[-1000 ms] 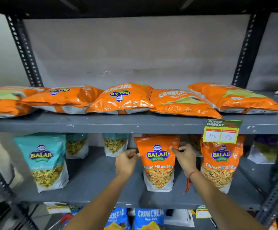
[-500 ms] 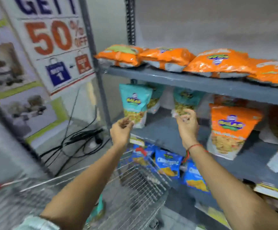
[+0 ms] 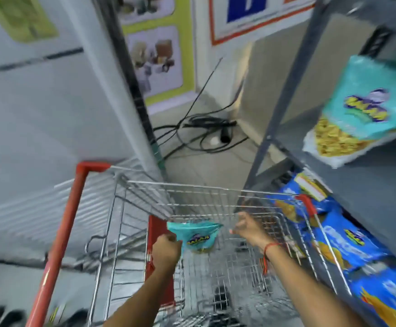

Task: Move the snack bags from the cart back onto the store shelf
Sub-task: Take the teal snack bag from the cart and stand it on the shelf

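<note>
Head view: motion-blurred teal snack bag (image 3: 198,237) in cart (image 3: 192,192).

A: What surrounds the left hand (image 3: 167,247)?

B: Its fingers close on the corner of the teal bag (image 3: 195,236), inside the cart (image 3: 215,192). The wire front wall stands just beyond the fingertips, the red panel (image 3: 155,232) just left of them.

A: And the right hand (image 3: 248,228)?

B: Its fingers spread above the basket; open room lies below them. The red-capped rim corner (image 3: 309,205) and the blue bags (image 3: 348,241) crowd the right; the shelf board (image 3: 367,185) overhangs there.
</note>
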